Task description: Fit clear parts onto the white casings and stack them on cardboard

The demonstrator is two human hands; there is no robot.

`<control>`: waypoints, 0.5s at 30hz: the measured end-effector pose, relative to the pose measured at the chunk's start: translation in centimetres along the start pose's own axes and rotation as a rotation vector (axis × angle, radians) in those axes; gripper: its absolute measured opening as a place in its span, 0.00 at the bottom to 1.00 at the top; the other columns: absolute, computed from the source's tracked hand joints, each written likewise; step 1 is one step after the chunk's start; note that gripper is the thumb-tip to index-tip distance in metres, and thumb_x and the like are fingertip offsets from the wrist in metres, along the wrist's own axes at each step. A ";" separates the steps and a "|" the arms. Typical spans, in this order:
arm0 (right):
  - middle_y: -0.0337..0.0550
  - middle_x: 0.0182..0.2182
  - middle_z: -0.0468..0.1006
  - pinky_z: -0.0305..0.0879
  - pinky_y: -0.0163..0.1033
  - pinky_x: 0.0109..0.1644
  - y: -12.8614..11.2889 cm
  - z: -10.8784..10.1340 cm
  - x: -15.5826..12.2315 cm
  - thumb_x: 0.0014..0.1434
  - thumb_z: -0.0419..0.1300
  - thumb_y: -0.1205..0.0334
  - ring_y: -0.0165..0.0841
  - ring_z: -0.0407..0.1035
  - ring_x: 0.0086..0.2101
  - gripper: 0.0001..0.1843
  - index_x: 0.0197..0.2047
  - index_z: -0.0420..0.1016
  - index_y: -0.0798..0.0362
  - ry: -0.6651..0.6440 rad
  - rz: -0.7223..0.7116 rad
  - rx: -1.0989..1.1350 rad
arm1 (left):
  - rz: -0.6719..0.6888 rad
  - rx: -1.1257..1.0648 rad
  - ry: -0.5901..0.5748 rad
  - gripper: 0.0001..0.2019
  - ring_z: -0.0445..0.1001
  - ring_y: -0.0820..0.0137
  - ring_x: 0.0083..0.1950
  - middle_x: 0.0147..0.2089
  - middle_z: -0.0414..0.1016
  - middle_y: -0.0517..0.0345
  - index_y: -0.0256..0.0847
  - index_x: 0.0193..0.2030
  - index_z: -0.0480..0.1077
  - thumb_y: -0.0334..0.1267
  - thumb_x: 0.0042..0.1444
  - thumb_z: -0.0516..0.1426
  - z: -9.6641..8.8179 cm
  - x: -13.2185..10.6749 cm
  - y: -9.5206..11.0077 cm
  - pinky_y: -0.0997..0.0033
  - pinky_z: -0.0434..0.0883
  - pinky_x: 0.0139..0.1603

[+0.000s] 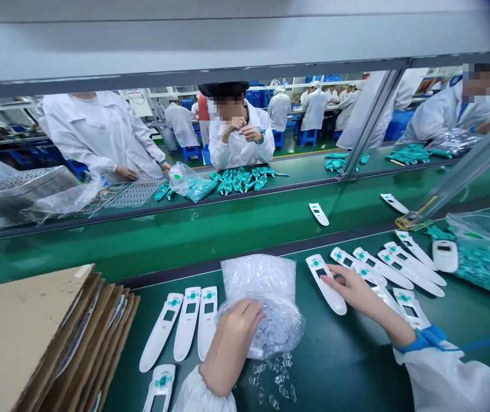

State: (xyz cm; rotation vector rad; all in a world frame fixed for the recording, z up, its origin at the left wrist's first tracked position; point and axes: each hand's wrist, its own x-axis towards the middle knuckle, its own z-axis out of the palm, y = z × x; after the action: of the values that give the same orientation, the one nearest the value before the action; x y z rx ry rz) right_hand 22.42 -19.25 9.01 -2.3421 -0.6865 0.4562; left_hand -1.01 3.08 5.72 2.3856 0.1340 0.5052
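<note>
Two bare hands work over a dark green worktop point(343, 360). The left hand point(233, 337) lies on a crumpled clear plastic bag of small transparent pieces point(259, 280), near the front edge. Its fingers curl down into the plastic, and their tips are hidden, so I cannot tell whether the grip is clenched on anything. A few loose transparent pieces point(277, 375) lie scattered just in front of the bag.

The right hand point(354, 287), with a blue wrist strap point(426, 337) at the cuff, reaches leftward with its grip released. Its fingers are stretched out and the fingertips touch a long white plastic housing with a teal button point(330, 293), which lies flat just right of the bag.

Three similar white housings point(188, 323) lie side by side left of the bag, and a row of more white housings point(395, 268) fans out beyond the right hand. A stack of brown cardboard sheets point(30, 337) sits at the far left. A clear bag of teal parts point(489, 260) rests at the right edge.
</note>
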 end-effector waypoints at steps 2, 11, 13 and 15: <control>0.48 0.33 0.82 0.69 0.42 0.30 -1.0 0.0 -0.4 0.65 0.54 0.38 0.42 0.77 0.31 0.34 0.61 0.72 0.58 -0.037 0.010 0.087 | -0.011 -0.159 0.056 0.10 0.82 0.66 0.45 0.45 0.82 0.55 0.41 0.48 0.75 0.26 0.66 0.55 -0.6 0.2 0.2 0.65 0.82 0.46; 0.50 0.49 0.82 0.74 0.40 0.41 -7.5 0.9 -1.9 0.65 0.62 0.41 0.41 0.78 0.42 0.30 0.61 0.74 0.52 -0.220 -0.044 0.383 | -0.170 -0.613 0.160 0.11 0.85 0.64 0.46 0.47 0.84 0.53 0.41 0.52 0.79 0.33 0.65 0.60 -3.4 0.7 1.2 0.66 0.84 0.48; 0.50 0.50 0.82 0.75 0.41 0.43 -8.0 1.2 -1.8 0.65 0.63 0.40 0.41 0.78 0.43 0.29 0.61 0.74 0.51 -0.257 -0.062 0.398 | -0.189 -0.654 0.131 0.13 0.85 0.64 0.47 0.48 0.84 0.55 0.42 0.54 0.78 0.33 0.65 0.60 -3.3 0.4 1.1 0.66 0.83 0.51; 0.49 0.50 0.82 0.76 0.41 0.44 -8.3 1.6 -1.7 0.65 0.63 0.41 0.41 0.78 0.43 0.28 0.61 0.74 0.50 -0.285 -0.078 0.407 | -0.188 -0.681 0.127 0.14 0.84 0.65 0.48 0.49 0.84 0.56 0.43 0.57 0.78 0.34 0.65 0.61 -3.4 0.2 1.2 0.68 0.83 0.51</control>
State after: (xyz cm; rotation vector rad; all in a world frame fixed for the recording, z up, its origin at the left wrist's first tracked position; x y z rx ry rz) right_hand 17.34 -14.04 13.67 -1.8801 -0.7341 0.8221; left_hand -2.23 4.26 8.93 1.6597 0.2034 0.5126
